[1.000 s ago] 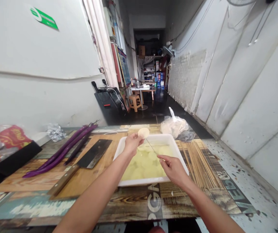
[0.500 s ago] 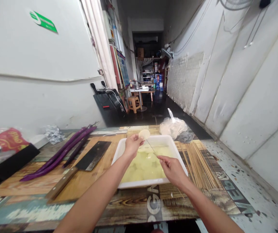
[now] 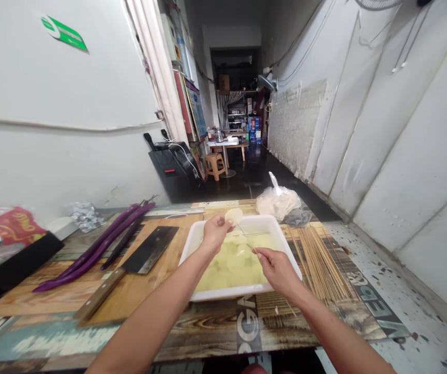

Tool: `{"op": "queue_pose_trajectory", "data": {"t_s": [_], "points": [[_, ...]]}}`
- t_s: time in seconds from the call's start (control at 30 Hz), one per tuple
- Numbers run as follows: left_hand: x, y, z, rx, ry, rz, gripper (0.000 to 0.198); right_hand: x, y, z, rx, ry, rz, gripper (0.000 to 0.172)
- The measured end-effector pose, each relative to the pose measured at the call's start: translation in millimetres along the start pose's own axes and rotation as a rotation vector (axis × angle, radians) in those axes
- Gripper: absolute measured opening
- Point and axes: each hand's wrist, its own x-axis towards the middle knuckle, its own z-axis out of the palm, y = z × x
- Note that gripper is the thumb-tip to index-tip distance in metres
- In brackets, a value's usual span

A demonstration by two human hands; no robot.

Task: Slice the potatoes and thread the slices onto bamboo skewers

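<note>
My left hand [image 3: 216,230] pinches a thin, pale round slice [image 3: 234,215], which looks like potato, over the far edge of a white tub [image 3: 189,254]. A thin skewer [image 3: 246,238] is gripped in my right hand [image 3: 276,265], above the tub's right half. Its far end meets the slice's lower edge; whether it has gone through I cannot tell. More pale slices [image 3: 231,262] lie in yellowish liquid in the tub. Right of the tub, several loose bamboo skewers [image 3: 323,265] are spread on the table.
A cleaver [image 3: 151,250] lies on a wooden board [image 3: 186,228] to the left, beside long purple eggplants [image 3: 94,254]. A knotted plastic bag [image 3: 280,202] sits behind the tub. Far left is a black box [image 3: 21,262] with packets.
Both hands stay nearly in place, with the slice and skewer still held. The view has shifted very slightly.
</note>
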Motion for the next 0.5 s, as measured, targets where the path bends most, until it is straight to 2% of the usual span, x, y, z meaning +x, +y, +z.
{"op": "queue_pose_trajectory", "data": {"t_s": [0.17,0.27,0.37,0.5], "points": [[0.5,-1.9,-1.5,0.000,-0.074,0.028,0.029,4.7,2.2,-4.8,0.401,-0.159,0.254,0.036],[-2.1,-1.9,0.4,0.026,-0.104,0.041,0.026,6.8,2.4,-7.6,0.500,-0.212,0.336,0.037],[-5.6,-0.3,5.2,0.032,-0.097,0.009,0.023,6.5,1.4,-7.3,0.334,-0.129,0.262,0.035],[-7.4,3.1,7.7,-0.018,-0.007,-0.109,0.023,2.0,-3.2,-6.3,-0.209,0.060,0.018,0.030]]}}
